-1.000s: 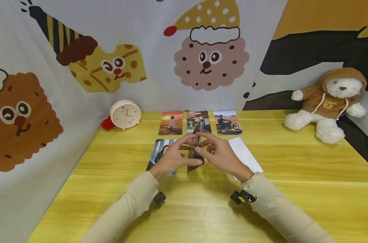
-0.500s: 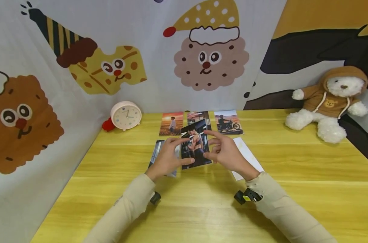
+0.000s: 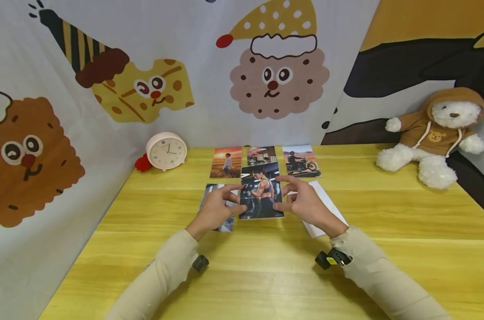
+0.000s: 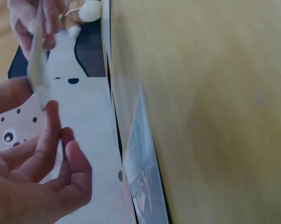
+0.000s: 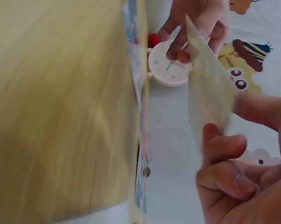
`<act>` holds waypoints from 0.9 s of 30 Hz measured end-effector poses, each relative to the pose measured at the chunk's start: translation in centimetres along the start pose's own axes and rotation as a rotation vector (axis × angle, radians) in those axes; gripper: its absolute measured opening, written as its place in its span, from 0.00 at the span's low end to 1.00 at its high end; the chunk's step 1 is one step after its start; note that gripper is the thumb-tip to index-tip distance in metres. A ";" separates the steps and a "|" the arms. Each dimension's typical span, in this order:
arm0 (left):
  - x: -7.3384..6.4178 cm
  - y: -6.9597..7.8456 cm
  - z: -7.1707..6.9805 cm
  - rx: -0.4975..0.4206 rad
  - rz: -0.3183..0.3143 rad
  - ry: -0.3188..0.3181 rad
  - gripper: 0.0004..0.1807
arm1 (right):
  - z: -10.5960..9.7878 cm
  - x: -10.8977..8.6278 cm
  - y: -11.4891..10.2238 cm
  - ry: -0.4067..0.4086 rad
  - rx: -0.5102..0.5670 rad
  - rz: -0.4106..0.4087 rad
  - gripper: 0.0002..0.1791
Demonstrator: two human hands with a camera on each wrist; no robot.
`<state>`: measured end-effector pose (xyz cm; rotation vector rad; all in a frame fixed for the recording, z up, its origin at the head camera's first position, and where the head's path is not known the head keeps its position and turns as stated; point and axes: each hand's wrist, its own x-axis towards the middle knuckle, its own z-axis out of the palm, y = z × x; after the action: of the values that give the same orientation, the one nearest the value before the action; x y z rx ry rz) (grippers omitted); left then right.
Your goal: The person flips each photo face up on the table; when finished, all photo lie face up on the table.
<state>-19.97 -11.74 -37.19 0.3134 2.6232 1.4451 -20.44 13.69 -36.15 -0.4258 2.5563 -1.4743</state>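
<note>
Between both hands a photo print [image 3: 261, 191] of a muscular person with a dumbbell is held above the table, picture side facing the head camera. My left hand [image 3: 215, 206] pinches its left edge between thumb and fingers. At the right edge, my right hand [image 3: 306, 202] pinches it the same way. The pale back of the print [image 5: 208, 84] shows in the right wrist view. Behind it, a photo of a house and garden [image 3: 262, 154] is partly covered. Another photo [image 3: 226, 224] lies beneath my left hand, mostly hidden, and a white card [image 3: 331, 206] lies beside my right.
Along the back of the table [image 3: 258, 275] lie a sunset field photo [image 3: 226, 162] and a motorcycle photo [image 3: 302, 161]. A round pink clock [image 3: 167, 152] stands at the back left by a red object [image 3: 142, 163]. A white teddy bear [image 3: 431, 138] sits at the back right.
The held print was nearly edge-on between the hands; it has turned so its picture faces the head camera and now sits straight. The hands have spread to its opposite edges.
</note>
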 end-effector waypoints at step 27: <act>1.7 1.1 1.9 0.664 0.015 -0.210 0.41 | 1.5 2.0 1.2 -0.185 -0.605 0.106 0.46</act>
<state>-21.10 -9.18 -37.32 0.5114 2.8317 0.4604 -22.08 12.42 -37.91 -0.4611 2.7716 -0.5685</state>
